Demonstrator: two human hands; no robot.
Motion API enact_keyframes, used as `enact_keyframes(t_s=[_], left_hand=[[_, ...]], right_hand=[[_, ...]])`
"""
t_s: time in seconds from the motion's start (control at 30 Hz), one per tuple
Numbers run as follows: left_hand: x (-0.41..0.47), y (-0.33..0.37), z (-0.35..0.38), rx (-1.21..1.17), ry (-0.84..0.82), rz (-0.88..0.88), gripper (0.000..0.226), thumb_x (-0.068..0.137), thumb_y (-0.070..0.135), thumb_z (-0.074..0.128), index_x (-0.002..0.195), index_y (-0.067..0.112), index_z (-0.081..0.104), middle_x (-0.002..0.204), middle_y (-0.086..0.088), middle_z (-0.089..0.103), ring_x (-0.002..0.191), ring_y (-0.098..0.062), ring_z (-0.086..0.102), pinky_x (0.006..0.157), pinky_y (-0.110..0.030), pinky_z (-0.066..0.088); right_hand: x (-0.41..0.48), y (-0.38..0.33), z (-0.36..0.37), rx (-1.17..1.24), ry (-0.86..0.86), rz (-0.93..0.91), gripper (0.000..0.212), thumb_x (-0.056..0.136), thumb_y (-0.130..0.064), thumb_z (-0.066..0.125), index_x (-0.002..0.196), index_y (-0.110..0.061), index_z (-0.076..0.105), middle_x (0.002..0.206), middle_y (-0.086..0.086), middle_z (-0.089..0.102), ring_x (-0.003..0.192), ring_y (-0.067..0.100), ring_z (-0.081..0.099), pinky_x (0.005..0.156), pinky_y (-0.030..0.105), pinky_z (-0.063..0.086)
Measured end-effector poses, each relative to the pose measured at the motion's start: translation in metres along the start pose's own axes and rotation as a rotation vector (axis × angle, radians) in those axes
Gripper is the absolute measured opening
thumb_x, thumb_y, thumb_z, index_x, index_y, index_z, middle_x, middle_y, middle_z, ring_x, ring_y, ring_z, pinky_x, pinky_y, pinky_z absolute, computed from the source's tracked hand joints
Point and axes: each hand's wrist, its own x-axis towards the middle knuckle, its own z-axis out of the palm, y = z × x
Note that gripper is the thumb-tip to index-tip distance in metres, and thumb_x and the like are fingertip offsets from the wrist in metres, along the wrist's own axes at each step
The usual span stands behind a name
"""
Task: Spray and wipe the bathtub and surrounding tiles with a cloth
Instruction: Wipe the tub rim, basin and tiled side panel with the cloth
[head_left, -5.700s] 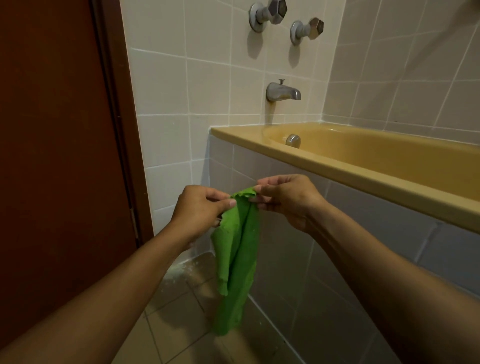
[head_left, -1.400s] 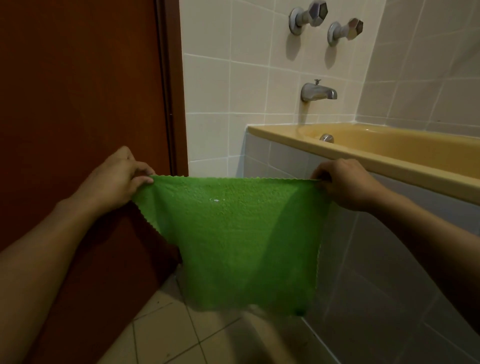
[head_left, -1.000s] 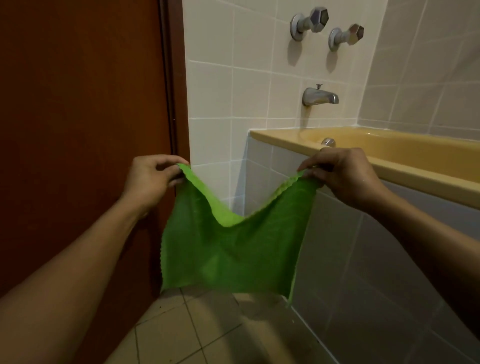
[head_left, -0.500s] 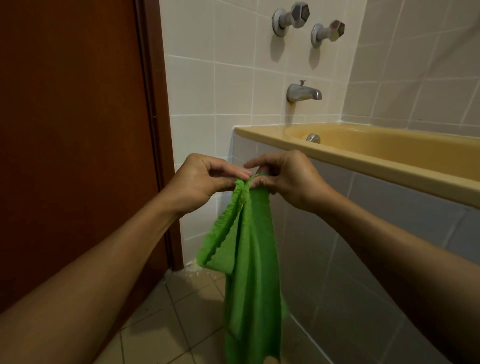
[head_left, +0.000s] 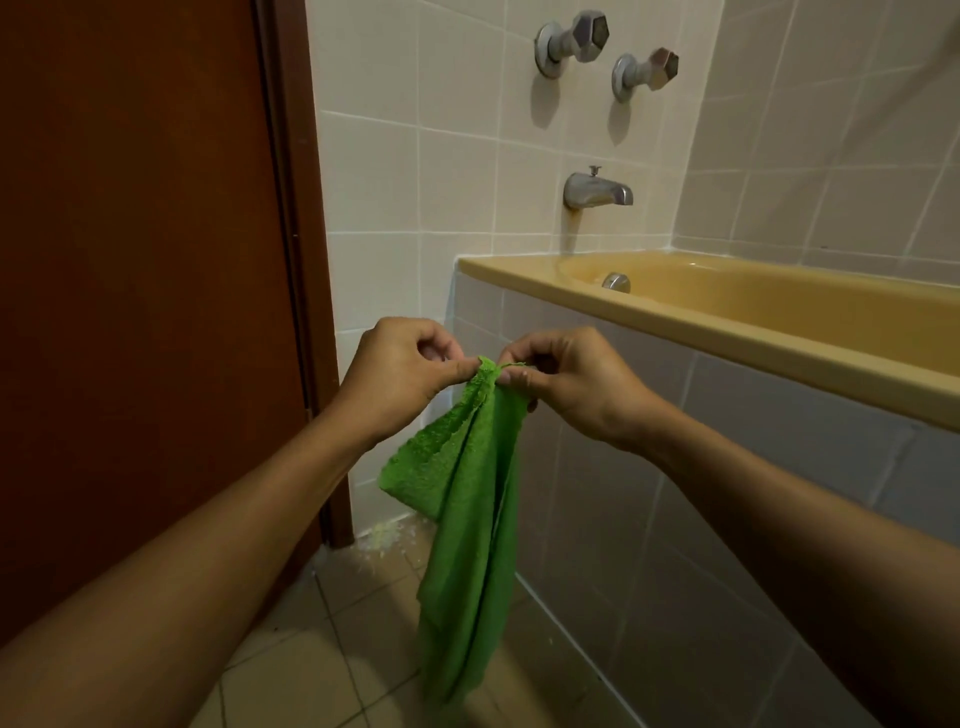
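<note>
Now | cloth (head_left: 467, 499) hangs | pinched: left hand (head_left: 400, 379), right hand (head_left: 566, 384) fingers (head_left: 511, 378)

door (head_left: 130, 260): dark reddish-brown wood, plain flat panel, takes up pretty much the whole left side of the view
door frame (head_left: 296, 208): same brown, runs along the door's right edge from the top all the way down to the floor
tap handles: two chunky faceted metal knobs up top. The left one (head_left: 574, 39) sits a bit higher than the right one (head_left: 647, 73), and both throw soft shadows downward
spout (head_left: 597, 191): dull grey metal, below the handles, small pull knob on top, nozzle pointing right, brownish streak running down under it
floor (head_left: 311, 665): beige square tiles, darker grout lines
crumbs (head_left: 384, 538): pale yellowish-white bits scattered in the floor corner, right at the foot of the door frame
</note>
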Motion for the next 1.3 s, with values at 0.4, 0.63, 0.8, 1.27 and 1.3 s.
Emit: enact_keyframes(t_s=[0.4, 0.63, 0.8, 1.27, 1.3], left_hand=[[-0.003, 0.004, 0.005, -0.311, -0.224, -0.25, 0.005, 0.086, 0.001, 0.077, 0.089, 0.001, 0.073, 0.075, -0.011, 0.074, 0.064, -0.014, 0.069, 0.054, -0.025, 0.051], [-0.003, 0.005, 0.009, -0.518, -0.275, -0.344, 0.013, 0.088, 0.006, 0.074, 0.098, 0.005, 0.067, 0.079, -0.009, 0.071, 0.068, -0.014, 0.065, 0.057, -0.025, 0.051], [-0.006, 0.022, 0.003, -0.219, -0.393, -0.299, 0.05, 0.081, 0.051, 0.073, 0.113, 0.013, 0.063, 0.107, -0.004, 0.076, 0.097, -0.02, 0.074, 0.075, -0.036, 0.054], [0.001, -0.021, -0.013, 0.423, -0.176, -0.184, 0.014, 0.095, 0.015, 0.07, 0.084, 0.024, 0.072, 0.081, 0.0, 0.072, 0.071, -0.013, 0.067, 0.071, -0.03, 0.058], [0.005, -0.023, -0.022, 0.38, -0.123, -0.174, 0.013, 0.095, 0.016, 0.071, 0.085, 0.025, 0.072, 0.081, 0.001, 0.073, 0.071, -0.012, 0.067, 0.074, -0.032, 0.058]], right_hand=[[-0.001, 0.001, 0.001, -0.078, 0.057, -0.022, 0.033, 0.078, -0.013, 0.083, 0.11, -0.014, 0.077, 0.093, -0.001, 0.071, 0.082, 0.014, 0.068, 0.069, 0.029, 0.059], [0.0, 0.004, -0.003, -0.232, 0.067, -0.059, 0.008, 0.083, -0.023, 0.081, 0.089, -0.026, 0.076, 0.095, -0.008, 0.07, 0.088, 0.012, 0.065, 0.079, 0.038, 0.057], [0.002, 0.003, -0.009, -0.117, 0.158, 0.028, 0.006, 0.089, -0.017, 0.076, 0.091, -0.012, 0.075, 0.08, 0.0, 0.075, 0.073, 0.011, 0.072, 0.07, 0.03, 0.06], [0.009, 0.014, -0.039, -0.428, 0.249, 0.042, 0.012, 0.086, -0.024, 0.079, 0.098, -0.024, 0.077, 0.087, -0.006, 0.069, 0.085, 0.013, 0.064, 0.075, 0.027, 0.048], [0.009, 0.014, -0.04, -0.529, 0.207, 0.022, 0.015, 0.088, -0.024, 0.077, 0.103, -0.02, 0.078, 0.088, -0.006, 0.066, 0.085, 0.013, 0.061, 0.074, 0.024, 0.042]])
